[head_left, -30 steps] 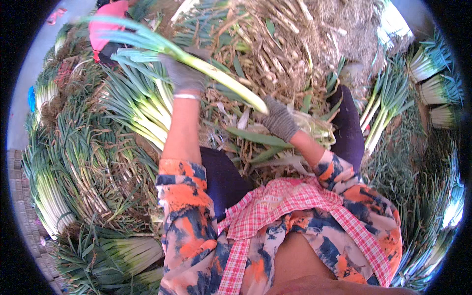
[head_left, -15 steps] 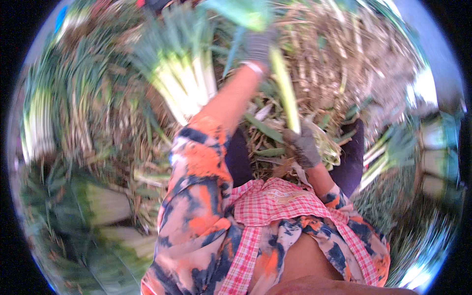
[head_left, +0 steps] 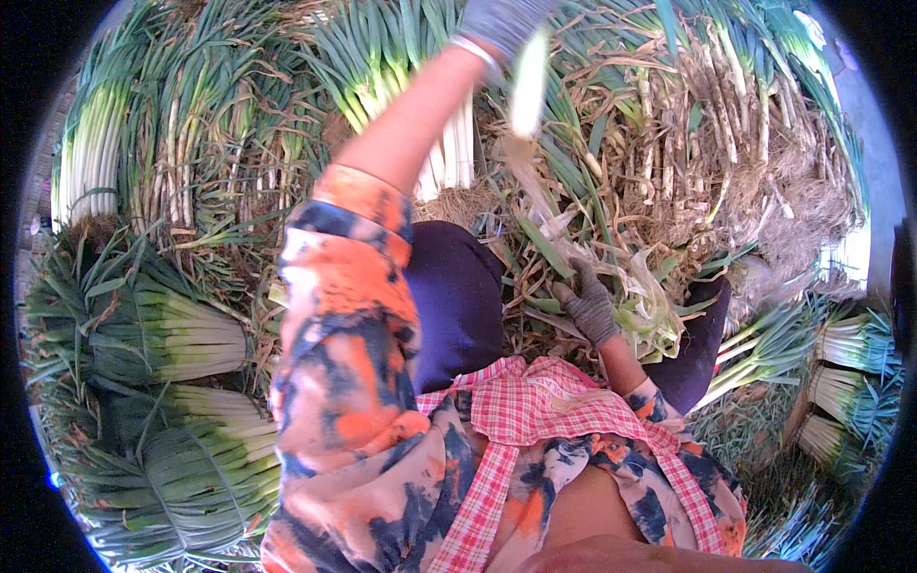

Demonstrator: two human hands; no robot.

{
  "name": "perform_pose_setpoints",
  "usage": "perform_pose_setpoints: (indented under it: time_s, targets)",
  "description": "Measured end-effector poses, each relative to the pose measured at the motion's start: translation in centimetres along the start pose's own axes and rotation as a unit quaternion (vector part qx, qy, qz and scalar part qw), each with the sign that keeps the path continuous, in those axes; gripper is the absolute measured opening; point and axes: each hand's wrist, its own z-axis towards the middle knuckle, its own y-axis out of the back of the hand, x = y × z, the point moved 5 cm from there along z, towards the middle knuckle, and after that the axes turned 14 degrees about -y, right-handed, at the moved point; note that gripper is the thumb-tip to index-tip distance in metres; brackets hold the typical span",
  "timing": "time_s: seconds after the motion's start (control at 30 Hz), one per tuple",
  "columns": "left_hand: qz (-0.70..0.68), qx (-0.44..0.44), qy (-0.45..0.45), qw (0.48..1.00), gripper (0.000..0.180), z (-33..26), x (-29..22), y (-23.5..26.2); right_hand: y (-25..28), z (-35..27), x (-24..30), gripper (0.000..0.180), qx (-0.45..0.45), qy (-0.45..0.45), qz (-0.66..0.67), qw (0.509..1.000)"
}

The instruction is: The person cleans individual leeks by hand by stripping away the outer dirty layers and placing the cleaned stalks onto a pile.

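My left hand [head_left: 504,21], in a grey glove, reaches to the top edge of view. It is closed around a leek [head_left: 528,91], whose white stalk hangs down, blurred by motion; its leaves are cut off by the frame edge. Below the stalk's end shows a pale smear of roots. My right hand [head_left: 590,307], in a dirty grey glove, hovers over the litter between my knees. Its fingers are apart, with nothing seen in them. Beside it lies a heap of stripped pale leek leaves [head_left: 651,301]. Under my left forearm stands a bundle of clean leeks [head_left: 457,143].
Untrimmed leeks with dry roots [head_left: 726,124] spread across the far right. Tied leek bundles [head_left: 196,334] are stacked on the left, and smaller bundles [head_left: 841,392] at the right edge. Loose leeks [head_left: 750,349] lie beside my right knee [head_left: 702,329]. More white-stemmed leeks [head_left: 91,172] stand far left.
The leek's lower end has left my right hand and moved up and away with my left hand. My right hand's fingers have opened. The whole view has shifted.
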Motion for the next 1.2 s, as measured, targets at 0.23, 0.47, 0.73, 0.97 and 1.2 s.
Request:
perform_pose_setpoints:
  time_s: [0.23,0.47,0.73,0.97,1.2]
  targets:
    - [0.362,0.034,0.112,0.925,0.066,-5.4,10.6,11.1,-0.9,-0.5,-9.5,0.034,-0.038,-0.034,-0.015,0.999]
    - [0.315,0.171,0.480,0.801,0.062,-24.6,18.2,5.8,0.0,-0.7,-10.0,0.039,-0.017,-0.120,0.029,0.992]
    - [0.431,0.147,0.449,0.769,0.070,-22.2,12.6,10.8,2.6,-2.8,-0.4,0.036,-0.016,-0.059,0.013,0.998]
    - [0.463,0.080,0.261,0.843,0.051,-19.8,9.1,10.6,3.0,-3.6,-2.9,0.032,-0.033,-0.033,-0.048,0.998]
    - [0.496,0.245,-0.052,0.831,0.052,-13.7,-2.5,6.8,-0.1,-1.6,-2.6,0.030,-0.009,0.060,-0.104,0.993]
